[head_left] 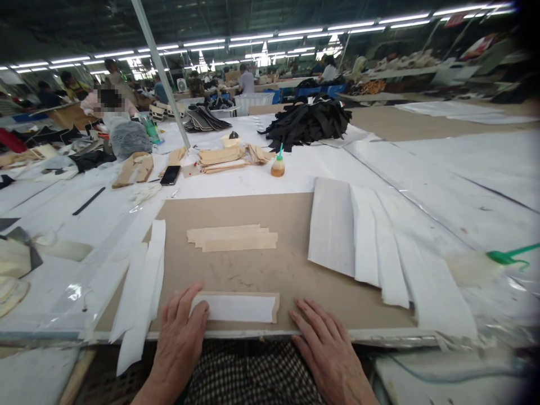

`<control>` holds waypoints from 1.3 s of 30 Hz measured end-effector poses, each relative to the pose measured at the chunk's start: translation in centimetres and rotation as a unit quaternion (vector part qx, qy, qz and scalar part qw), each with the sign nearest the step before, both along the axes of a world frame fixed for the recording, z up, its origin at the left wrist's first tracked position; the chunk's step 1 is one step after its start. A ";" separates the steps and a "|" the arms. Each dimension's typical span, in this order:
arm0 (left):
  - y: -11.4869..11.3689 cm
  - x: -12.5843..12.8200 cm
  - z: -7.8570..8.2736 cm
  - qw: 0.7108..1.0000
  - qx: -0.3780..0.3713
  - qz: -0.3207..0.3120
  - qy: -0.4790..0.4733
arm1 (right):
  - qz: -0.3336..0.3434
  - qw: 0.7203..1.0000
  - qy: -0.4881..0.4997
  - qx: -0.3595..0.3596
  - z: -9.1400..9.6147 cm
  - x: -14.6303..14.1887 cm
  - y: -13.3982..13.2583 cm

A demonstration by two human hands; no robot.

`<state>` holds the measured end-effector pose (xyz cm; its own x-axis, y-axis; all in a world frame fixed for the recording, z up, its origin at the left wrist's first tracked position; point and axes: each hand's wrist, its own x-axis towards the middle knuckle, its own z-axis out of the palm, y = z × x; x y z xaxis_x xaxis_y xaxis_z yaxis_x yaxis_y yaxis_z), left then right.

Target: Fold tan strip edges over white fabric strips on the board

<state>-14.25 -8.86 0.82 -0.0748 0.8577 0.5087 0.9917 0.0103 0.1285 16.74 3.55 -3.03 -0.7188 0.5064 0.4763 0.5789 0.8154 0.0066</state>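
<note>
My left hand (183,323) rests at the left end of a white strip (238,308). Its thumb and fingers are spread and lie over that end, hiding part of it. Under the white strip is a slightly larger tan piece (275,308), whose edge shows along the top and right. My right hand (320,326) lies flat on the brown board (253,273), just right of the strip and apart from it, with fingers stretched out and nothing in them. Several thin tan strips (240,242) overlap on the board farther back.
White sheets (363,236) fan out at the right, and long white strips (141,287) overhang the front edge at the left. Behind the board stand a small glue bottle (278,166), tan stacks (223,157), a phone (170,175) and a black pile (310,121). A person (109,107) sits across the table.
</note>
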 end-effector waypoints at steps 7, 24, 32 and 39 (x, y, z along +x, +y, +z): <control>2.3 3.1 -0.1 0.965 -0.137 -0.168 -0.151 | 0.012 1.000 -0.014 0.016 -0.8 0.1 0.5; 3.8 5.3 -0.8 0.956 -0.081 -0.273 -0.074 | 0.063 0.993 -0.066 -0.073 1.1 -0.1 0.3; 3.7 5.7 -0.9 0.964 -0.073 -0.254 0.020 | 0.078 0.990 -0.070 -0.099 1.4 0.0 0.5; 3.6 5.6 -1.4 0.962 -0.093 -0.254 0.033 | 0.083 0.987 -0.088 -0.105 1.5 -0.1 0.7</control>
<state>-8.65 -5.29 -0.55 0.4057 0.8518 0.3314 0.8807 -0.4613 0.1078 16.59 4.21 -1.52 -0.8621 0.4490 0.2347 0.4422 0.8930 -0.0840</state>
